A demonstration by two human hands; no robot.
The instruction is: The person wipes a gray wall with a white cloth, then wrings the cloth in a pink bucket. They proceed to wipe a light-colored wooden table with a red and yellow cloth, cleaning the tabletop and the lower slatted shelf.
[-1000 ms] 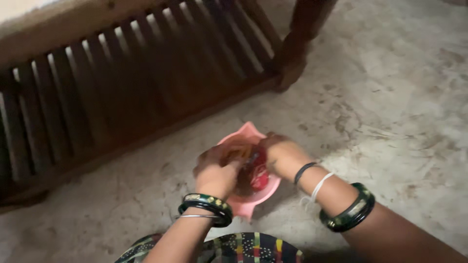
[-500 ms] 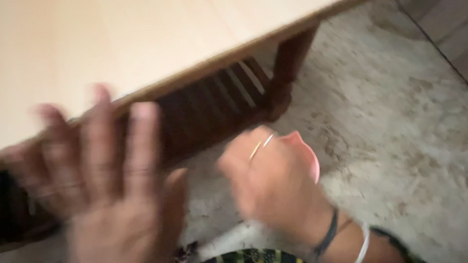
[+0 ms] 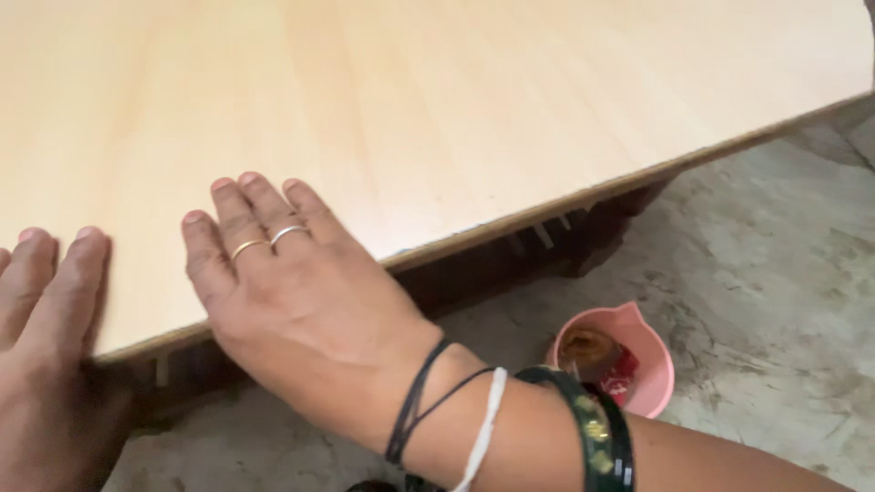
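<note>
My right hand [image 3: 292, 301] lies flat, palm down, on the near edge of a pale wooden table top [image 3: 437, 100], fingers spread, two rings on the fingers and bangles and threads at the wrist. My left hand [image 3: 46, 346] rests at the table's edge at the far left, fingers flat on the top. Neither hand holds anything. A small pink bowl [image 3: 652, 351] stands on the floor to the right, beside my right forearm, with a brown lump and a red wrapper in it.
Dark wooden slats [image 3: 510, 251] run under the table top. A grey, stained concrete floor [image 3: 784, 273] spreads to the right and behind the bowl.
Both hands left the pink bowl and came up onto the table's edge. The view lifted from the floor and slats to the table top; the bowl now sits lower right.
</note>
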